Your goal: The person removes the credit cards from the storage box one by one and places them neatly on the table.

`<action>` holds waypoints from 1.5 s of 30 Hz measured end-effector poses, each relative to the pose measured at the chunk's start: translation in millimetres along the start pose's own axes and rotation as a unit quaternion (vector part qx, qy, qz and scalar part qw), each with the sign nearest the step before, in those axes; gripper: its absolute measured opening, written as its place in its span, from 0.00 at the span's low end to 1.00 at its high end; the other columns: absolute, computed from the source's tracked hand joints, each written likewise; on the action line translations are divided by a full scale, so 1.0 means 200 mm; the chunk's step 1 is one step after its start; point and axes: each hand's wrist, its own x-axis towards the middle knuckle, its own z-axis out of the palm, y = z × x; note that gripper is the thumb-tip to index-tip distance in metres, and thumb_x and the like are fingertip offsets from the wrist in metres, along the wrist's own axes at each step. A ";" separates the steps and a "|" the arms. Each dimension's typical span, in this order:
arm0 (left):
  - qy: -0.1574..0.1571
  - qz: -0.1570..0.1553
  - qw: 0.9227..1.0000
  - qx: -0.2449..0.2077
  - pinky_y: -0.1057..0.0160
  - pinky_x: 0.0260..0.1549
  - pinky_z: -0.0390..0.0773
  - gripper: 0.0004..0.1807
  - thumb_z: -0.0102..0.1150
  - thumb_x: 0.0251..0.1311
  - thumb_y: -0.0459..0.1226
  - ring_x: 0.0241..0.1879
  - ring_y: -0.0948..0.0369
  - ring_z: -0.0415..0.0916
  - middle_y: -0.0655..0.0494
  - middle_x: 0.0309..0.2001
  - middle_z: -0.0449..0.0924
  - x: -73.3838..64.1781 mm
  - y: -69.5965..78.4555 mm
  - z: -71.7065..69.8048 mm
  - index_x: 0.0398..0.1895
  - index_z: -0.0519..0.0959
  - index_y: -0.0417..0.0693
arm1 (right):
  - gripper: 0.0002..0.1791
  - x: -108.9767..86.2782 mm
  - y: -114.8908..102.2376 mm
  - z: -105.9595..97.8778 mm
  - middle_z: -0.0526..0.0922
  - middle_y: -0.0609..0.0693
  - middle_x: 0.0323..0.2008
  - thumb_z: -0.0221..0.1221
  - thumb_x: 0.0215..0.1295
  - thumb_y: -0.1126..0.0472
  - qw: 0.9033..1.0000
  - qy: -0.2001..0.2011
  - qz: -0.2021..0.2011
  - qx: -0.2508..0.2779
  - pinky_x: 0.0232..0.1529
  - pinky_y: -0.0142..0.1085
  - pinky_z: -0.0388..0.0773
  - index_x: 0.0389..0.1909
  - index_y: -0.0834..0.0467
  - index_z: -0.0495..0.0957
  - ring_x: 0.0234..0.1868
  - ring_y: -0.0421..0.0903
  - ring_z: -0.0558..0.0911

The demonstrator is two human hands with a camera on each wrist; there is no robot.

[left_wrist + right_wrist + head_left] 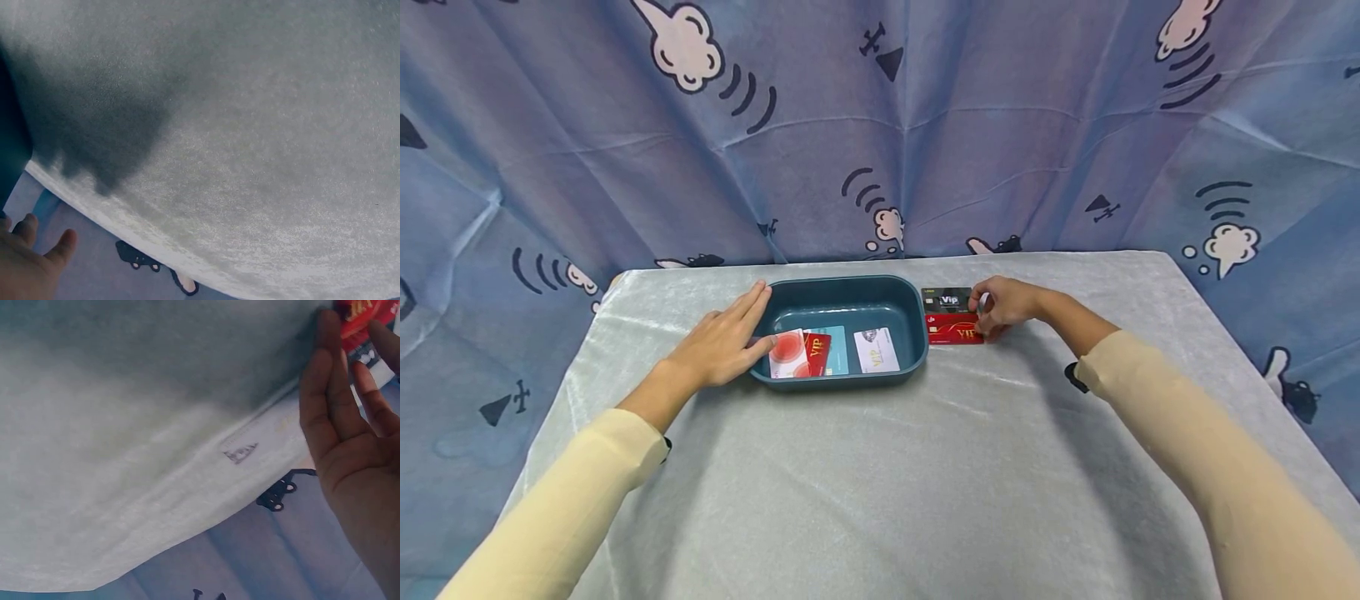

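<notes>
One black rectangular card [945, 300] and one red rectangular card [953, 329] stretch lengthwise leftward from the right hand [1006, 302], half-curled, hold unclear.

"Vip" on black card [946, 300]; "VIP" on red cards [953, 329], white card [876, 350]

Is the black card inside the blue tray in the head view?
No, the black card is outside the blue tray, beside its right end.

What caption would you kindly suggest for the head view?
Left hand at a teal tray of cards; right hand at red VIP card and black VIP card beside it.
</notes>
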 end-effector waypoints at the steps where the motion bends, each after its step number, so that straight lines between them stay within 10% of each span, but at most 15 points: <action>1: 0.000 -0.001 1.000 -0.001 0.32 0.67 0.52 0.44 0.43 0.73 0.56 0.78 0.48 0.42 0.50 0.81 0.35 0.00 0.00 0.00 0.81 0.40 0.44 | 0.19 0.00 -0.01 -0.01 0.81 0.61 0.38 0.62 0.63 0.70 1.000 0.002 -0.001 -0.013 0.37 0.43 0.84 0.51 0.70 0.68 0.33 0.49 0.84; 14: 0.005 0.000 1.000 -0.002 0.33 0.66 0.53 0.44 0.44 0.73 0.56 0.78 0.48 0.42 0.48 0.81 0.36 0.00 -0.01 0.00 0.81 0.41 0.44 | 0.22 -0.02 -0.35 -0.07 0.83 0.64 0.46 0.60 0.66 0.64 0.996 0.027 -0.065 -0.048 0.48 0.50 0.82 0.59 0.67 0.72 0.43 0.59 0.83; 28: 0.003 0.001 1.000 0.000 0.33 0.66 0.54 0.45 0.44 0.72 0.57 0.78 0.48 0.43 0.49 0.81 0.36 0.00 -0.01 0.00 0.81 0.41 0.44 | 0.24 0.12 -0.55 0.10 0.84 0.66 0.46 0.61 0.66 0.66 0.991 0.020 -0.129 0.020 0.41 0.43 0.84 0.60 0.70 0.71 0.45 0.60 0.85; 45: -0.001 -0.003 1.000 -0.007 0.33 0.67 0.52 0.45 0.43 0.72 0.58 0.78 0.48 0.42 0.51 0.81 0.34 0.01 -0.02 0.01 0.81 0.39 0.46 | 0.28 0.23 -0.62 0.19 0.82 0.61 0.54 0.61 0.68 0.63 0.996 -0.058 -0.057 -0.020 0.56 0.44 0.78 0.67 0.67 0.68 0.55 0.57 0.81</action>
